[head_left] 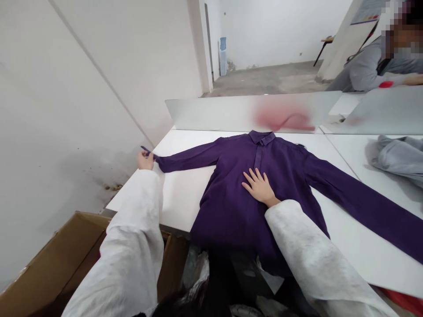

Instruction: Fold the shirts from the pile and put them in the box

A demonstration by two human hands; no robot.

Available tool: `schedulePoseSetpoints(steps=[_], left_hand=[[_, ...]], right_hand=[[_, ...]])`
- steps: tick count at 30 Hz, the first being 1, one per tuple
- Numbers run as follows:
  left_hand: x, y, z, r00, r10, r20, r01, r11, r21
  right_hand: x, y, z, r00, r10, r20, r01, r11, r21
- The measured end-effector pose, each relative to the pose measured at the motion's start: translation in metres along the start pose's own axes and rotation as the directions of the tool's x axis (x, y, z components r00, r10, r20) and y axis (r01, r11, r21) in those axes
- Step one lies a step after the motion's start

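A purple long-sleeved shirt (pixel 231 193) lies front up on a white table, its collar toward the frosted divider and its lower end hanging over the near edge. My left hand (pixel 146 160) is closed on the cuff of the sleeve stretched out to the left, and the cuff's end sticks up past my fingers. Flat on the shirt's chest, just below the button placket, rests my right hand (pixel 259 186) with its fingers spread. The other sleeve runs out to the right across the table.
A frosted divider (pixel 211 112) stands along the table's far edge. Grey cloth (pixel 399 156) lies at the right. Below left is an open cardboard box (pixel 49 259), beside the wall. Beyond the divider, at upper right, sits a person in a grey sleeve (pixel 363 66).
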State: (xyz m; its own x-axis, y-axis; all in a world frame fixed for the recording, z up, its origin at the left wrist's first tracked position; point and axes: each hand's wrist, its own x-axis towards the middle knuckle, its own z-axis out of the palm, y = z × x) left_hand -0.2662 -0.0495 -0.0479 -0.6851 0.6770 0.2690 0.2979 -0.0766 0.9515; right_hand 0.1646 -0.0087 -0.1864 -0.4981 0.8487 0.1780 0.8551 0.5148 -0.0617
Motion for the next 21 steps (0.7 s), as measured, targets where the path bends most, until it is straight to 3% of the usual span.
schedulePoseSetpoints(steps=[2, 4, 5, 6, 7, 8, 10, 11, 13, 15, 18, 19, 21], left_hand=[[-0.009, 0.017, 0.03, 0.994, 0.098, 0.04, -0.099, 0.995, 0.022], [-0.035, 0.031, 0.062, 0.964, 0.197, 0.18, -0.205, 0.978, 0.027], [-0.055, 0.035, 0.077, 0.93, 0.236, 0.283, -0.252, 0.967, 0.021], [-0.076, 0.037, 0.09, 0.86, 0.291, 0.42, -0.323, 0.946, 0.005], [-0.099, 0.037, 0.103, 0.657, 0.391, 0.644, -0.499, 0.867, -0.018], [-0.12, 0.035, 0.113, 0.45, 0.422, 0.787, -0.624, 0.779, -0.062], [-0.155, 0.028, 0.131, 0.126, 0.315, 0.941, -0.739, 0.663, -0.123], [-0.167, 0.023, 0.139, 0.013, 0.238, 0.971, -0.765, 0.628, -0.144], [-0.18, 0.013, 0.153, -0.133, 0.124, 0.983, -0.785, 0.592, -0.181], [-0.183, 0.005, 0.167, -0.204, 0.119, 0.972, -0.779, 0.581, -0.234], [-0.18, -0.006, 0.184, -0.256, 0.198, 0.946, -0.751, 0.575, -0.324], [-0.18, -0.01, 0.189, -0.253, 0.229, 0.94, -0.749, 0.568, -0.34], [-0.179, -0.018, 0.197, -0.198, 0.285, 0.938, -0.768, 0.55, -0.329]], right_hand=[[0.0, -0.001, -0.002, 1.0, 0.001, 0.006, -0.002, 1.0, 0.008], [0.0, -0.001, -0.003, 1.0, 0.003, 0.015, -0.003, 1.0, 0.022], [0.0, -0.001, -0.004, 1.0, 0.004, 0.017, -0.005, 0.999, 0.033], [0.0, -0.001, -0.004, 1.0, 0.007, 0.017, -0.008, 0.999, 0.043], [0.0, -0.001, -0.005, 1.0, 0.008, 0.019, -0.009, 0.999, 0.051], [0.0, 0.0, -0.006, 1.0, 0.003, 0.026, -0.005, 0.998, 0.055], [-0.001, 0.0, -0.007, 0.999, -0.017, 0.051, 0.014, 0.998, 0.054], [-0.001, 0.0, -0.008, 0.998, -0.029, 0.064, 0.025, 0.998, 0.055], [0.0, 0.001, -0.01, 0.996, -0.042, 0.078, 0.035, 0.996, 0.082], [0.001, 0.003, -0.012, 0.997, -0.003, 0.072, -0.012, 0.98, 0.2], [0.005, 0.007, -0.016, 0.992, 0.104, 0.067, -0.123, 0.902, 0.414], [0.007, 0.009, -0.018, 0.989, 0.134, 0.066, -0.149, 0.876, 0.46], [0.01, 0.011, -0.022, 0.983, 0.173, 0.06, -0.179, 0.842, 0.509]])
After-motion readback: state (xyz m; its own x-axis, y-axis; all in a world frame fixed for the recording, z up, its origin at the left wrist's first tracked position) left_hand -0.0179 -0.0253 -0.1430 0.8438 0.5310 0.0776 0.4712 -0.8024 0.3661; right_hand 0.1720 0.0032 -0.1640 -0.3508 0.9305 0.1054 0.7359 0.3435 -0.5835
